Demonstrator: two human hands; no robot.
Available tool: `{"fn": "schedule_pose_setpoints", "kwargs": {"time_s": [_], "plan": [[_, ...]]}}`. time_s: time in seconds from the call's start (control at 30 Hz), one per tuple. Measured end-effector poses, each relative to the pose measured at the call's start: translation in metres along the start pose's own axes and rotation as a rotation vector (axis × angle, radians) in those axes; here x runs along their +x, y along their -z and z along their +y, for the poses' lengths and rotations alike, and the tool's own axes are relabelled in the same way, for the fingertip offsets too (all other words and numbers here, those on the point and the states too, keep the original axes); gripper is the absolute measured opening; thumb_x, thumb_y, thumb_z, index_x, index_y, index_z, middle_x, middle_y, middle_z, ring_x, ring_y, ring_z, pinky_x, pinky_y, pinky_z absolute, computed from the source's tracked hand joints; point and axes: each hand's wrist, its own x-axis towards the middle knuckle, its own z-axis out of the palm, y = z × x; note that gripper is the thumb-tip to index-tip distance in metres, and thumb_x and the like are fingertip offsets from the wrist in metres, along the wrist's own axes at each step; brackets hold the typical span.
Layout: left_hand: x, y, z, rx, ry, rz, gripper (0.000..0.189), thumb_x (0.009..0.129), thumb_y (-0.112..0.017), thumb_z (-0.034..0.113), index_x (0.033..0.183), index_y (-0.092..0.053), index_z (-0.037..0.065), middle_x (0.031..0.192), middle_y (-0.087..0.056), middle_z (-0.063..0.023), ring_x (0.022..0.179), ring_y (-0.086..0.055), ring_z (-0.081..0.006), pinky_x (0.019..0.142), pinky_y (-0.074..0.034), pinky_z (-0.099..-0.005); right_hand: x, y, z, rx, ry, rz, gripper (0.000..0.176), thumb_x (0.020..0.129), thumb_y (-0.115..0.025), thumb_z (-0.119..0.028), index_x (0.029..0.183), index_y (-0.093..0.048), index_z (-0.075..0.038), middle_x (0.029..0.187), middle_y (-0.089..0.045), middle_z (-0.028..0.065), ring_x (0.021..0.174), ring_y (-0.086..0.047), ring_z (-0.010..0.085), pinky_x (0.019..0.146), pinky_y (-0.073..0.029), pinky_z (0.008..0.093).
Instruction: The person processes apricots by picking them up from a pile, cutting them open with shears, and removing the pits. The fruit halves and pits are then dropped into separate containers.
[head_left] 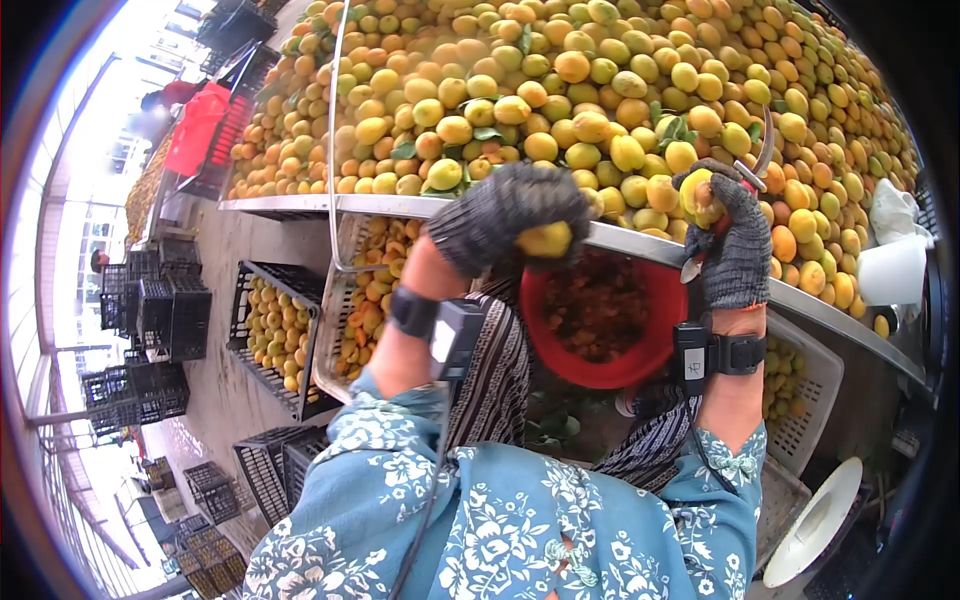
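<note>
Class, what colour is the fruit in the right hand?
The fruit is mainly yellow; the head view, the only one, shows it.

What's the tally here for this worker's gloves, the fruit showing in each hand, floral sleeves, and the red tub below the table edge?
Dark gloves: 2
Fruit in hand, one per hand: 2
Floral sleeves: 2
Red tub: 1
Total: 7

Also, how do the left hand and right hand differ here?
The left hand looks more blurred, while the right hand is sharper. The left hand's yellow fruit shows a plain yellow surface, while the right hand's yellow fruit shows a brownish patch. Both hands wear dark grey gloves.
</note>
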Motion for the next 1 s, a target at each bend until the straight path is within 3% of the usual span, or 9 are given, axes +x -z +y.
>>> {"fn": "schedule_pose_setpoints", "kwargs": {"time_s": [0.1, 0.13, 0.17, 0.27, 0.63, 0.67, 0.7, 0.8, 1.0], "plan": [[-0.085, 0.061, -0.037, 0.090, 0.172, -0.150, 0.037, 0.073, -0.066, 0.006, 0.110, -0.066, 0.009, 0.113, -0.066, -0.0085, 0.110, -0.060, -0.0264, 0.097, -0.045, -0.0340, 0.004, 0.004, -0.004, -0.047, -0.039, -0.131, 0.027, 0.082, -0.061, -0.024, 0.103, -0.063, -0.007, 0.087, -0.067, 0.0069, 0.065, -0.057, 0.0091, 0.043, -0.038, 0.0188], [-0.097, 0.068, -0.027, -0.517, 0.639, 0.083, 0.037, 0.075, -0.064, 0.004, 0.111, -0.066, 0.010, 0.114, -0.066, -0.0066, 0.110, -0.061, -0.0212, 0.095, -0.046, -0.0309, 0.011, 0.008, 0.006, 0.010, -0.022, -0.117, 0.029, 0.082, -0.061, -0.022, 0.105, -0.063, -0.006, 0.088, -0.067, 0.0078, 0.067, -0.060, 0.0104, 0.044, -0.039, 0.0178], [-0.111, 0.082, -0.031, -0.163, 0.556, -0.074, 0.035, 0.079, -0.063, 0.006, 0.114, -0.064, 0.007, 0.110, -0.067, -0.0054, 0.106, -0.061, -0.0150, 0.090, -0.048, -0.0278, 0.009, 0.006, 0.003, 0.015, -0.020, -0.119, 0.029, 0.082, -0.061, -0.022, 0.105, -0.063, -0.006, 0.088, -0.067, 0.0078, 0.067, -0.060, 0.0104, 0.044, -0.039, 0.0178], [0.019, 0.081, 0.016, -0.768, 0.843, -0.129, 0.028, 0.090, -0.058, 0.014, 0.115, -0.062, 0.004, 0.101, -0.067, -0.0069, 0.096, -0.064, -0.0145, 0.082, -0.051, -0.0265, -0.003, -0.005, 0.000, -0.008, -0.078, -0.161, 0.029, 0.082, -0.061, -0.022, 0.106, -0.062, -0.006, 0.089, -0.067, 0.0095, 0.067, -0.062, 0.0126, 0.044, -0.043, 0.0190], [0.111, -0.088, 0.089, -1.788, 0.798, 0.121, 0.032, 0.099, -0.049, 0.020, 0.125, -0.055, 0.002, 0.117, -0.059, -0.0049, 0.106, -0.056, -0.0117, 0.089, -0.049, -0.0255, -0.004, -0.013, 0.014, 0.191, 0.023, -0.205, 0.033, 0.087, -0.061, -0.018, 0.115, -0.059, -0.001, 0.102, -0.065, 0.0091, 0.085, -0.064, 0.0174, 0.067, -0.056, 0.0272], [0.101, -0.123, 0.074, -1.022, 0.363, 0.224, 0.027, 0.100, -0.046, 0.015, 0.121, -0.056, 0.003, 0.117, -0.060, -0.0057, 0.105, -0.057, -0.0119, 0.089, -0.050, -0.0264, -0.003, -0.017, 0.018, 0.156, 0.058, -0.145, 0.030, 0.086, -0.064, -0.013, 0.113, -0.062, -0.001, 0.097, -0.065, 0.0064, 0.079, -0.061, 0.0134, 0.067, -0.053, 0.0244], [0.104, -0.121, 0.080, -1.029, 0.360, 0.224, 0.027, 0.100, -0.046, 0.015, 0.121, -0.056, 0.003, 0.117, -0.060, -0.0057, 0.105, -0.057, -0.0119, 0.089, -0.050, -0.0264, -0.002, -0.019, 0.020, 0.122, 0.091, -0.084, 0.028, 0.085, -0.066, -0.009, 0.111, -0.064, 0.000, 0.093, -0.066, 0.0036, 0.073, -0.058, 0.0095, 0.068, -0.050, 0.0217], [0.111, -0.101, 0.090, -2.121, 1.049, 0.175, 0.024, 0.093, -0.056, 0.022, 0.112, -0.058, 0.006, 0.104, -0.063, -0.0067, 0.090, -0.063, -0.0207, 0.075, -0.056, -0.0367, -0.006, -0.010, 0.007, -0.057, 0.133, -0.031, 0.026, 0.084, -0.068, -0.008, 0.109, -0.066, -0.001, 0.092, -0.068, 0.0024, 0.063, -0.055, 0.0043, 0.048, -0.043, 0.0184], [0.107, -0.085, 0.089, -2.027, 0.964, 0.099, 0.034, 0.087, -0.061, 0.021, 0.117, -0.058, 0.006, 0.104, -0.064, -0.0095, 0.093, -0.064, -0.0231, 0.073, -0.055, -0.0344, -0.002, 0.017, -0.027, 0.101, 0.196, -0.043, 0.030, 0.089, -0.065, -0.025, 0.106, -0.061, 0.000, 0.062, -0.048, -0.0025, 0.050, -0.044, 0.0075, 0.047, -0.039, 0.0237]]}}
